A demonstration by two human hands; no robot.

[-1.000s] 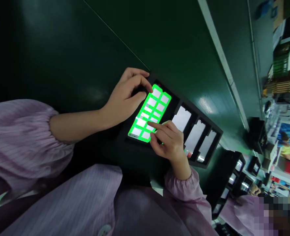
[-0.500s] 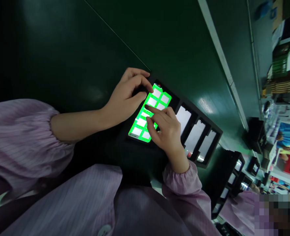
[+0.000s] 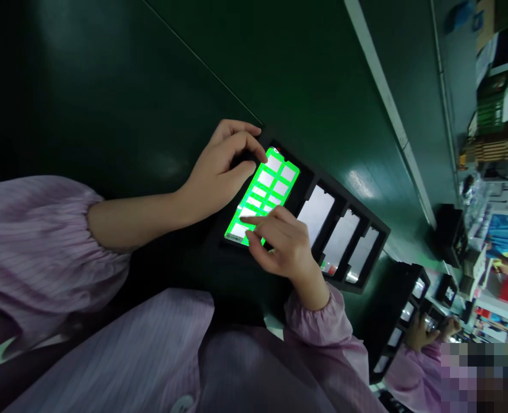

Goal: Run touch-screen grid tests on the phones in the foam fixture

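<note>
A phone (image 3: 272,179) with a lit screen of green lines around white blocks lies in the end slot of a black tray (image 3: 307,172). My left hand (image 3: 223,166) rests at the phone's left edge, thumb and fingers apart and curved, with the forefinger at the screen's upper left. Over the lower part of the screen, my right hand (image 3: 286,241) points its forefinger at the glass. Its thumb is apart from the forefinger and the other fingers are bent. Whether that fingertip touches the glass I cannot tell.
Several phones with pale, unlit faces, such as one phone (image 3: 317,212), fill the tray's other slots. Another black tray (image 3: 398,327) stands to the right, near a co-worker's hands (image 3: 421,335). A pale metal strip (image 3: 378,86) crosses the dark green table (image 3: 107,86).
My right hand has slid down the screen toward its lower left end. My left hand has stayed nearly still. At the right, a co-worker's hands have come into clearer view.
</note>
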